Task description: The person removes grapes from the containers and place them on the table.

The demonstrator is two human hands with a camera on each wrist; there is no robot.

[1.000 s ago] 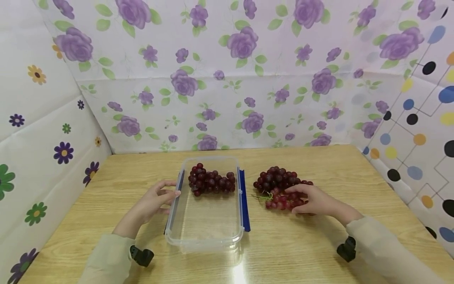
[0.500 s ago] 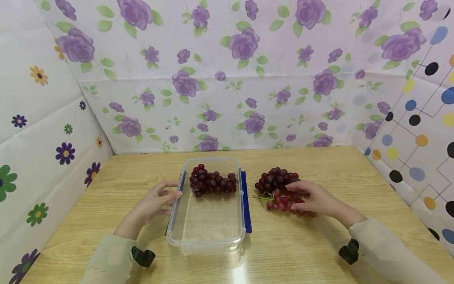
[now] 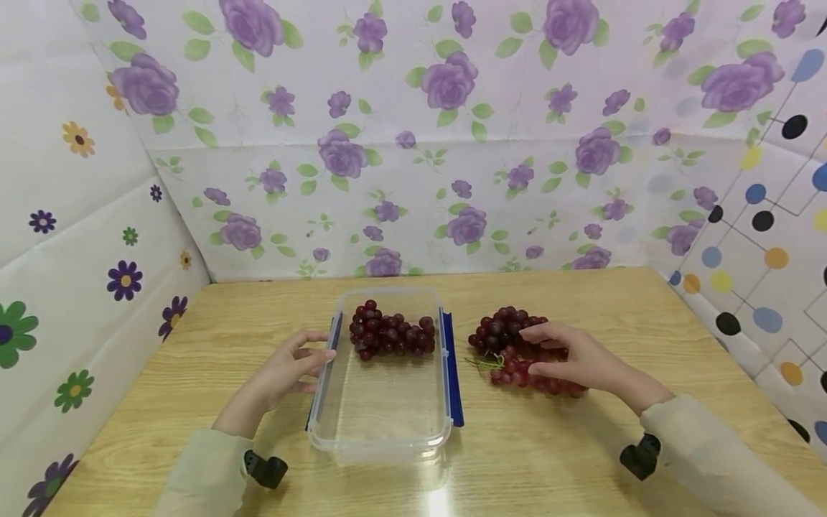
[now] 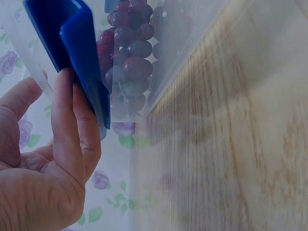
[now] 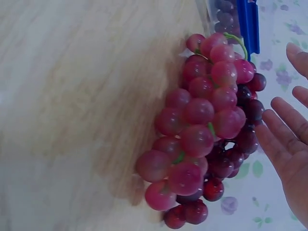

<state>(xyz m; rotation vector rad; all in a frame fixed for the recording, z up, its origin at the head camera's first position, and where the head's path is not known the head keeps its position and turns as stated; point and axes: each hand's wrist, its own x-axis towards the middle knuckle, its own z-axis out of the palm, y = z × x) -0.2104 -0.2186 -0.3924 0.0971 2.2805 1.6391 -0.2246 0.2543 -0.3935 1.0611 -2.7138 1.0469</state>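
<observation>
A clear plastic container with blue side flaps stands on the table, a bunch of dark grapes inside its far half. My left hand pinches its left wall, thumb at the rim; in the left wrist view, fingers press the blue flap. To the right of the container lie a second dark bunch and, nearer me, a pinkish-red bunch with a green stem. My right hand hovers over these two bunches, fingers spread and extended; the right wrist view shows its palm beside the grapes, holding none.
The wooden table meets a flower-print cloth at the back. Patterned cloths close off the left and right sides. The other blue flap juts out on the container's right side, towards the grapes.
My right hand has lifted slightly off the pinkish-red bunch, and more of that bunch shows. My left hand stays on the container. The whole head view has shifted a little.
</observation>
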